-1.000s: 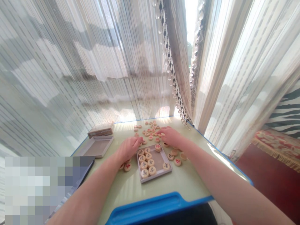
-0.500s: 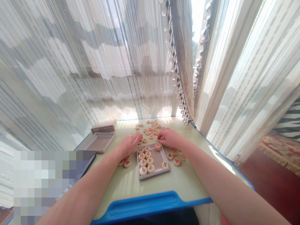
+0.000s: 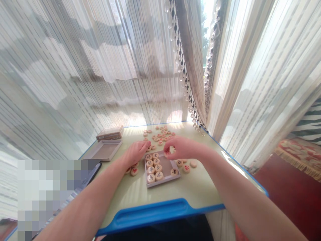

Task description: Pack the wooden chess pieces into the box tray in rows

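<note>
My right hand (image 3: 184, 148) is over the far right corner of a shallow open box (image 3: 167, 166), thumb and fingertips pinched on a round Chinese chess piece (image 3: 167, 153) that they partly cover. Two columns of pieces with black characters, among them a horse piece (image 3: 151, 178), fill the box's left side. A single black-marked piece (image 3: 174, 172) sits in its near right corner. My left hand (image 3: 136, 152) rests beside the box's far left corner, fingers stretched out together, close to loose pieces (image 3: 153, 147). Its fingertips are only partly visible.
Many loose pieces (image 3: 159, 136) are scattered beyond the box. A red-marked piece (image 3: 186, 168) lies to its right, another (image 3: 134, 171) to its left. An empty tray (image 3: 114, 150) and a stacked flat bundle (image 3: 109, 133) stand at the left. The table has a blue edge (image 3: 152, 214).
My right hand has moved toward me and left, from the loose pieces to above the box's far right corner. My left hand stays beside the box. The view has shifted slightly.
</note>
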Available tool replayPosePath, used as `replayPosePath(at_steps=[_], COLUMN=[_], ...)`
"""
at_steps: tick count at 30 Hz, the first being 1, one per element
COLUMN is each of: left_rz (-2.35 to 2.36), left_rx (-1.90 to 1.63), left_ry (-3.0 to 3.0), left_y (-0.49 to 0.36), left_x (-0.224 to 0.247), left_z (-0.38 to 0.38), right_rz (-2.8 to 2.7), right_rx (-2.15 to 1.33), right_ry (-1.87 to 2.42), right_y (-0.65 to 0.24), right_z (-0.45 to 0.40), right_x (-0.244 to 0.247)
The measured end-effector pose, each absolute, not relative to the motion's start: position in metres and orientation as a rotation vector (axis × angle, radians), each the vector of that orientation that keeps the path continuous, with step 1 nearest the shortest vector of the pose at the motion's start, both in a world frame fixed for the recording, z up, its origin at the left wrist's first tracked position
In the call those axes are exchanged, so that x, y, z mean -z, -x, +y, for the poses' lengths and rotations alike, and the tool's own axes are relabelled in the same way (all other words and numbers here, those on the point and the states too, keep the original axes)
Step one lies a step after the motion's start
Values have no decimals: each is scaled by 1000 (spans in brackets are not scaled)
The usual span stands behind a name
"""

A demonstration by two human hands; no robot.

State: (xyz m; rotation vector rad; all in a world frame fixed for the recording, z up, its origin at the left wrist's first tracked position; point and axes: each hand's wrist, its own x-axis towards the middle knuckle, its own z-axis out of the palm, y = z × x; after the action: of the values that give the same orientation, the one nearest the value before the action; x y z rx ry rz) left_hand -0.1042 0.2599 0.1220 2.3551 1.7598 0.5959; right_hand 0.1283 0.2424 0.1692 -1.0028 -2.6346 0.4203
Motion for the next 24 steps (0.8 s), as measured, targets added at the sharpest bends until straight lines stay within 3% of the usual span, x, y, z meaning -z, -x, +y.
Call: replayPosePath(at_steps=[6, 24], left_rz=[1739, 1755], left_rx=[-582, -473], left_ry=[-2407, -2467], left_y=[101, 97], left_x=[-124, -132], left_z=[257, 252], right_rz=[-2808, -2594], right_rx=[-240, -275], right_ry=[1066, 1142], right_y=[-117, -124], right_z=[233, 262], right_x=[-158, -151])
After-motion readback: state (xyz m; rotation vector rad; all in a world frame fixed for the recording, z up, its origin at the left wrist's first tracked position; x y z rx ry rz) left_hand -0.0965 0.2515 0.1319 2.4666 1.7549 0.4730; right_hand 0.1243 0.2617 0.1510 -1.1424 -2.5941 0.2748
